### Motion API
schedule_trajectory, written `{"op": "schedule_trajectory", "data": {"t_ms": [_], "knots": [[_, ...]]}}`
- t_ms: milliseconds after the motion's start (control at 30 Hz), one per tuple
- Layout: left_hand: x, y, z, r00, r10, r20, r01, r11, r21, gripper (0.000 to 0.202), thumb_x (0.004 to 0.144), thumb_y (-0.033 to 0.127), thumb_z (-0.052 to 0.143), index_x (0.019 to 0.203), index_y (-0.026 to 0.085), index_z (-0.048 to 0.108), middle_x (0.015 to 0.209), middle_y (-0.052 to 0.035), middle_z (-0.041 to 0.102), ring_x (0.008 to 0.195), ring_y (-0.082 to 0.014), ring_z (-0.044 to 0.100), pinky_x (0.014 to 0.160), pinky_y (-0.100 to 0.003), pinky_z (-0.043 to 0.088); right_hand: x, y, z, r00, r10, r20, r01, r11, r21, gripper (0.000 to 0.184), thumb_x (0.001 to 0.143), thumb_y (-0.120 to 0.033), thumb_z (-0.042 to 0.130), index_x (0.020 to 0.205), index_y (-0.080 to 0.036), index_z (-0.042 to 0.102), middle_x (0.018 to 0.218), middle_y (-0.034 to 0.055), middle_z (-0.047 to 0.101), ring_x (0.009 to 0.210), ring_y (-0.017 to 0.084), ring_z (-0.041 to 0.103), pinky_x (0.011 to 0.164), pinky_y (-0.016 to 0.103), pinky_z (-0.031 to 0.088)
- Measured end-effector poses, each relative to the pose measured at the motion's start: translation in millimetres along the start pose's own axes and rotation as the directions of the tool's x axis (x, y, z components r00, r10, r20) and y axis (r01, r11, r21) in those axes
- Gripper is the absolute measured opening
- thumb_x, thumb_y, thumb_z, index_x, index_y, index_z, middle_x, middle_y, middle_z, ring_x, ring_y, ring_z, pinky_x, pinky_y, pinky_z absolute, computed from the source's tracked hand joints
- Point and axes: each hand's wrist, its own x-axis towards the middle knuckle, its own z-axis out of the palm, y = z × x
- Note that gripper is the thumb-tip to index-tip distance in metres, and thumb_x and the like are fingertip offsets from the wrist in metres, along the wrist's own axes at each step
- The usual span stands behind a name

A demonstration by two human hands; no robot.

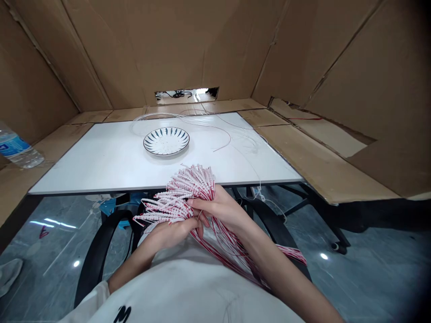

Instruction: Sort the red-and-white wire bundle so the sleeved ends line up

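Note:
A thick bundle of red and white beaded strings [193,181] fans out over the near edge of the table, in front of my body. My right hand [222,204] is wrapped round the bundle from the right, its thumb lying across the strings. From below and the left, my left hand [182,229] closes on the lower strands, with its fingertips close to the right hand's. A thin loop shows between the two hands. Long red and white tails trail from the grip across my lap to the right, partly hidden under my right forearm.
On the white table [101,157] sits a striped plate [166,141] holding small pale bits. Thin clear and red strands [202,123] curl behind it. Cardboard walls [188,45] enclose the table. A water bottle [20,148] tilts at the left; chair armrests [97,255] flank me.

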Motion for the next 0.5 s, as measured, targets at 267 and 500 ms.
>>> {"op": "schedule_trajectory", "data": {"t_ms": [267, 500], "knots": [[3.2, -2.0, -1.4, 0.998, 0.048, 0.034, -0.051, 0.992, 0.116, 0.031, 0.082, 0.011, 0.039, 0.083, 0.019, 0.069, 0.093, -0.0045, 0.068, 0.094, -0.0224, 0.057, 0.09, -0.033, 0.044, 1.8, 2.7, -1.8, 1.0, -0.028, 0.004, 0.028, 1.0, -0.005, 0.023, 0.075, -0.034, 0.069, 0.072, -0.015, 0.057, 0.048, -0.0024, 0.052, 0.034, 0.012, 0.045, 0.032, 0.022, 0.033], [2.9, 0.2, 2.8, 0.999, 0.052, -0.002, -0.052, 0.998, -0.03, 0.031, 0.082, 0.011, 0.039, 0.08, 0.019, 0.069, 0.092, -0.0038, 0.068, 0.098, -0.0233, 0.056, 0.099, -0.034, 0.037, 0.4, 1.4, -3.1, 0.999, -0.031, 0.034, 0.032, 0.999, -0.029, 0.02, 0.074, -0.031, 0.072, 0.077, -0.015, 0.06, 0.051, -0.0031, 0.054, 0.04, 0.011, 0.048, 0.037, 0.02, 0.037]]}}
